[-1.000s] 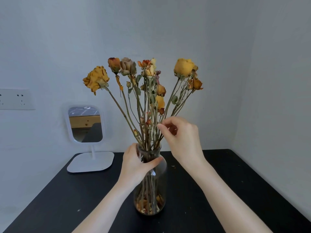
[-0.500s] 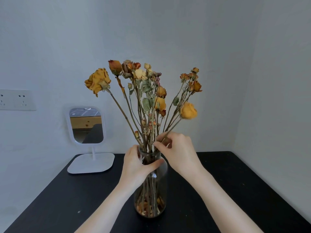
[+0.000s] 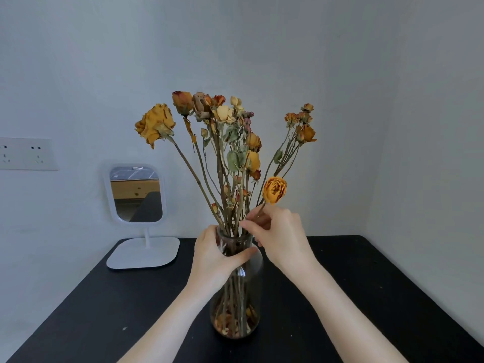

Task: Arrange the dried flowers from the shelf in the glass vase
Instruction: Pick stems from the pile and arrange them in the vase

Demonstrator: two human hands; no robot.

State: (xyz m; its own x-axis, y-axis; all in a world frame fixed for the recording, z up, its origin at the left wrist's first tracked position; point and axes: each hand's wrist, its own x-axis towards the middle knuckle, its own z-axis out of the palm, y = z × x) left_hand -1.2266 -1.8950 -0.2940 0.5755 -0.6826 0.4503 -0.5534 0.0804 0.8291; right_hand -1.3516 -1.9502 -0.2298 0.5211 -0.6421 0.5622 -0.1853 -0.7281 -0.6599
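The left hand (image 3: 218, 258) wraps the neck of the glass vase (image 3: 237, 297) on the black table (image 3: 366, 284); the right hand (image 3: 277, 234) pinches a yellow dried rose (image 3: 274, 190) by its stem. The brittle stem wants slow feeding, straight down among the others.

- One glass vase (image 3: 237, 297) stood on the one black surface (image 3: 104, 310).
- Two hands were in view: the left hand (image 3: 216, 258) and the right hand (image 3: 280, 237).
- One bunch of dried flowers (image 3: 225, 132) filled the vase; the crowded heads could not be counted exactly.
- One white mirror (image 3: 136, 195) stood far left.
- One wall socket plate (image 3: 26, 154) was at the left edge.
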